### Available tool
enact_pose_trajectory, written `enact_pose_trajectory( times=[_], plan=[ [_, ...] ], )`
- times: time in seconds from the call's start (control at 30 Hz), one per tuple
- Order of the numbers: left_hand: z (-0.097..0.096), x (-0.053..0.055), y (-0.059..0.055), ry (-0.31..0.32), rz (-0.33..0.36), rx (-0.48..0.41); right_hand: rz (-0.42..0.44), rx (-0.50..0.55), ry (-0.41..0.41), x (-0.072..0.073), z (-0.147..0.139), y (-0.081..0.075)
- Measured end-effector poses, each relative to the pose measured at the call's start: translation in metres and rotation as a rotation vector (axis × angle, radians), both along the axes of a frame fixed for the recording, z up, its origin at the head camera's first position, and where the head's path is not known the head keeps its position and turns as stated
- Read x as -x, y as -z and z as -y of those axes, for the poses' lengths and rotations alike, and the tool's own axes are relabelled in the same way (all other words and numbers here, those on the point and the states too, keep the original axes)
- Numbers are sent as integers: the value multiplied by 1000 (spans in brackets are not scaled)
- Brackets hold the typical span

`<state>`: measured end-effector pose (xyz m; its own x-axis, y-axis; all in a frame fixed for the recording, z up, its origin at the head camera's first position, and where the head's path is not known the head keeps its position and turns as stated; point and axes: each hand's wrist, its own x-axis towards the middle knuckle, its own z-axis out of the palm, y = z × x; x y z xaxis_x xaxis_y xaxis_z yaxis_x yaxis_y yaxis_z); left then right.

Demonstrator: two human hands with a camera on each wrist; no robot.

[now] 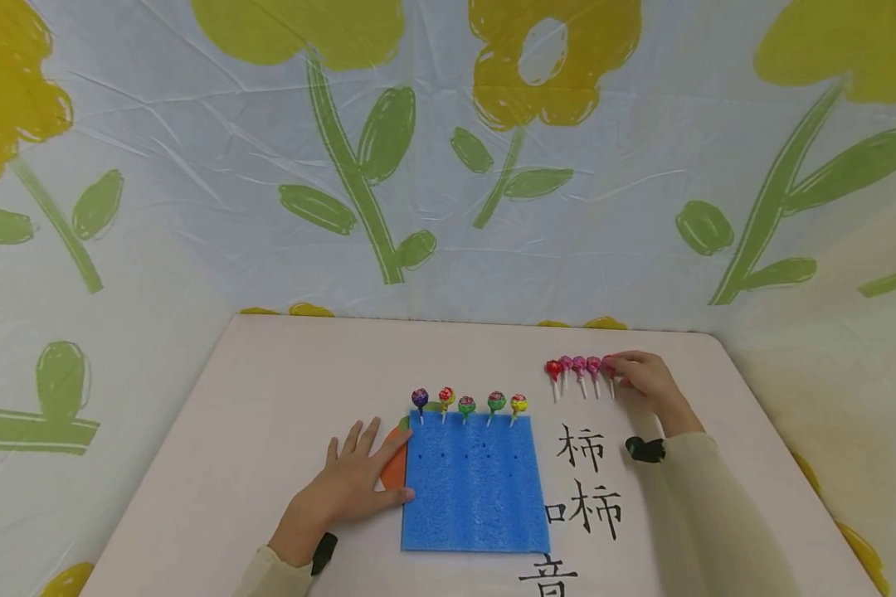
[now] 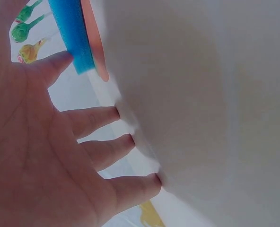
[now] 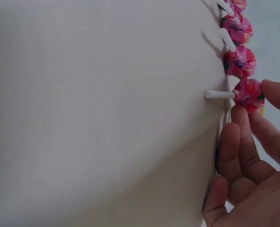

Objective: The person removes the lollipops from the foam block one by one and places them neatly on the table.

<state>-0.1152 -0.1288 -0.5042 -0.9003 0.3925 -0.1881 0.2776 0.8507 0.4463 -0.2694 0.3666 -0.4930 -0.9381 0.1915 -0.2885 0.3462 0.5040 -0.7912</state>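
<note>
At the right end of a row of lollipops, my right hand [image 1: 645, 380] pinches a pink lollipop [image 3: 249, 94] by its wrapped head between thumb and fingers. Its white stick points away from the palm in the right wrist view. Beside it lie more pink lollipops [image 1: 580, 366] and a red lollipop [image 1: 553, 370]. My left hand [image 1: 351, 481] has its fingers spread, the index finger and thumb touching the left edge of a blue foam block [image 1: 478, 497]. Along the block's far edge stand several lollipops, among them a purple one [image 1: 420, 398] and a yellow one [image 1: 518, 404].
An orange shape [image 1: 394, 466] shows from under the block's left side. Rows of small dark holes mark the foam. Black Chinese characters [image 1: 596, 507] are on the pale table [image 1: 269, 373] to the right of the block. A flower-printed cloth [image 1: 605, 207] surrounds the table's back and sides.
</note>
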Motion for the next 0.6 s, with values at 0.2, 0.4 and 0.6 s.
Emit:
enact_pose_trajectory(
  times=[0.2, 0.4, 0.6],
  plan=[
    [0, 0, 0, 6, 3, -3, -16, 4, -13, 1, 1, 5],
    [0, 0, 0, 6, -13, 4, -21, -19, -2, 1, 0, 8],
    [0, 0, 1, 3, -16, 6, -28, -31, 12, -2, 2, 7]
  ],
)
